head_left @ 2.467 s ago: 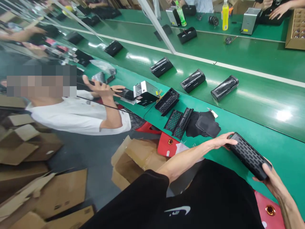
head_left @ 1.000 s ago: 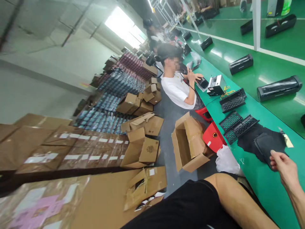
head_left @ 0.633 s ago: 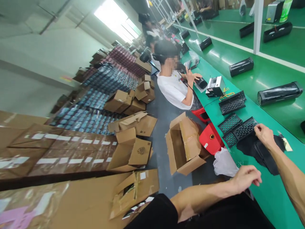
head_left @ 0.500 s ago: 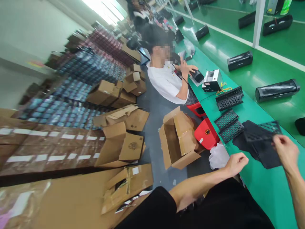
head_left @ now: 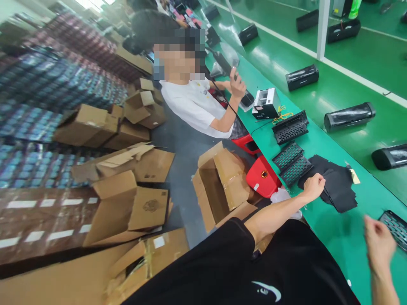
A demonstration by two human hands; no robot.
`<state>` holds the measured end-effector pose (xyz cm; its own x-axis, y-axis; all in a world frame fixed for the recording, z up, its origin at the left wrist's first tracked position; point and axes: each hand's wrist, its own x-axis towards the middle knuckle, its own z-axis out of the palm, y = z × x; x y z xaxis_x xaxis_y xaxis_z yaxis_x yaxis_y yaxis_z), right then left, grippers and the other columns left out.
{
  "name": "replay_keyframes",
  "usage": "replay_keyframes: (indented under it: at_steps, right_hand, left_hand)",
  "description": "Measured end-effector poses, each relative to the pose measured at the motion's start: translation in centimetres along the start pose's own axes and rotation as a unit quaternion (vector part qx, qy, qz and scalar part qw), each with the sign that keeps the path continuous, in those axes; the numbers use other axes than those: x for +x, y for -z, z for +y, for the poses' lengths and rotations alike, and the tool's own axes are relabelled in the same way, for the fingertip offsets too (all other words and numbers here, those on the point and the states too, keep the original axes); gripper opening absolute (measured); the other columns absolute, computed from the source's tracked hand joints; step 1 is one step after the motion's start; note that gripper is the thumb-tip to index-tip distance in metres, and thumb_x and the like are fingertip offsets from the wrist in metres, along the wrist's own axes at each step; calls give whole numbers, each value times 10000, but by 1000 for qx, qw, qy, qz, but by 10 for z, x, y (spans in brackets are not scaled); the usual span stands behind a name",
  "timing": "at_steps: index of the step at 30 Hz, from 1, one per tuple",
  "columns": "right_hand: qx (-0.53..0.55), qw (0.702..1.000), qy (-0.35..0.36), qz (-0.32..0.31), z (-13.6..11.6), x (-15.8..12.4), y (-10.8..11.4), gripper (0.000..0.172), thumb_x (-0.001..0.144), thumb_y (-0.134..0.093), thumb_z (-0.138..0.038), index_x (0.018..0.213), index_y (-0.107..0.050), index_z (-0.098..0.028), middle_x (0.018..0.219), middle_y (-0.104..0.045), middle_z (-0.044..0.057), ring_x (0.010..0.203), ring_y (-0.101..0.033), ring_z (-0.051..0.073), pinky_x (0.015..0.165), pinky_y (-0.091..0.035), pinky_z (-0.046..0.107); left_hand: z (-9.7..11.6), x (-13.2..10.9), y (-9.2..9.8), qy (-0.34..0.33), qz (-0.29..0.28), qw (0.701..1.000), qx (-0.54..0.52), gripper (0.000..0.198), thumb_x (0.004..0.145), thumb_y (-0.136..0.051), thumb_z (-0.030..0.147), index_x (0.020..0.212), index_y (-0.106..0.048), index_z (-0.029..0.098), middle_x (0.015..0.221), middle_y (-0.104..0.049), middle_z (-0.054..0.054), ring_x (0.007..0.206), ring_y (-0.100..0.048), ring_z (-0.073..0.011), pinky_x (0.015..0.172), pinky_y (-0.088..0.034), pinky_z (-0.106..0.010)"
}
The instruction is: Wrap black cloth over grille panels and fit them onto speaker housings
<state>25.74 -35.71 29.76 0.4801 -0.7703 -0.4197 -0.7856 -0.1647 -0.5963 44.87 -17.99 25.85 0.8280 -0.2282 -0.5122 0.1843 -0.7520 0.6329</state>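
Perforated black panel (head_left: 398,228) was noted on the table (head_left: 343,233) at the view's right edge, partly cut off, just beside the blurred right hand (head_left: 380,245); whether its loosely curled fingers gripped anything could not be told. Left hand (head_left: 314,187), fingers bent inward, was positioned over the black sheets (head_left: 341,186), any grip hidden. Sheet pickup was judged under way; clean separation of one sheet seemed called for.

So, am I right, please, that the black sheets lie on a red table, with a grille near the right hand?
Not quite: the table is green, as the head view shows. The black sheets do lie on it, with a grille near the right hand.
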Motion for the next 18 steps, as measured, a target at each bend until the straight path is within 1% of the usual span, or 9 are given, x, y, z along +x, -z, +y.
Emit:
replay_keyframes:
  at_steps: [1,2,3,5,6,8,11,15,18]
  right_hand:
    - [-28,998,23,-60,-27,1,-28,519,822,-507,-767,842,-643,-267,728,-702,106,720,-681,323,730,-549,469]
    - [-38,996,32,-76,-50,3,-54,500,835,-510,-743,832,-648,-262,772,-725,112,776,-697,321,797,-545,459]
    - [-46,995,34,-76,-67,8,-77,477,843,-525,-719,823,-646,-258,822,-741,126,826,-703,330,842,-536,462]
    - [-71,995,21,-69,-85,20,-110,420,862,-557,-649,827,-659,-243,866,-740,173,919,-703,377,884,-516,493]
    - [-81,994,17,-66,-87,26,-118,386,873,-563,-607,829,-668,-237,874,-735,189,951,-698,393,894,-508,504]
    - [-94,993,20,-73,-81,36,-123,336,896,-548,-528,846,-692,-229,876,-728,198,990,-692,401,909,-494,504]
    - [-94,991,38,-89,-66,44,-114,339,917,-500,-472,891,-717,-213,875,-731,185,991,-693,373,911,-487,463]
    - [-66,991,54,-105,-56,43,-104,368,893,-474,-490,895,-707,-205,838,-744,148,895,-689,329,885,-490,423]
    - [-33,994,53,-95,-50,40,-99,383,860,-463,-533,850,-680,-218,827,-748,132,826,-666,314,868,-490,430]
  left_hand:
    - [-2,1,-1,1,1,1000,3,194,1023,-550,345,1059,-727,272,887,-803,-1,912,-757,-198,941,-561,-330]
    - [-4,2,-1,1,2,1000,6,196,1024,-548,339,1063,-727,268,867,-800,0,899,-758,-195,932,-563,-323]
    - [-6,2,-2,0,2,1000,9,198,1025,-547,337,1068,-726,265,851,-799,2,892,-759,-191,928,-563,-316]
    - [-10,2,-3,-3,1,1000,14,203,1030,-547,347,1073,-725,261,829,-796,6,885,-760,-186,925,-562,-307]
    - [-11,3,-3,-4,1,1000,17,205,1033,-548,357,1072,-724,259,824,-796,5,884,-761,-186,925,-562,-307]
    - [-12,3,-5,-2,1,1000,19,206,1030,-567,389,1063,-722,257,825,-795,0,887,-761,-191,924,-562,-314]
    - [-9,5,-8,6,3,1000,28,200,1003,-631,435,1051,-714,259,856,-795,-14,933,-759,-210,937,-556,-333]
    - [-4,6,-8,22,10,998,61,205,973,-691,450,1044,-694,258,921,-790,-35,1005,-749,-232,948,-539,-349]
    - [-3,6,-5,25,7,998,63,182,979,-683,439,1020,-681,262,928,-785,-26,986,-743,-225,926,-532,-341]
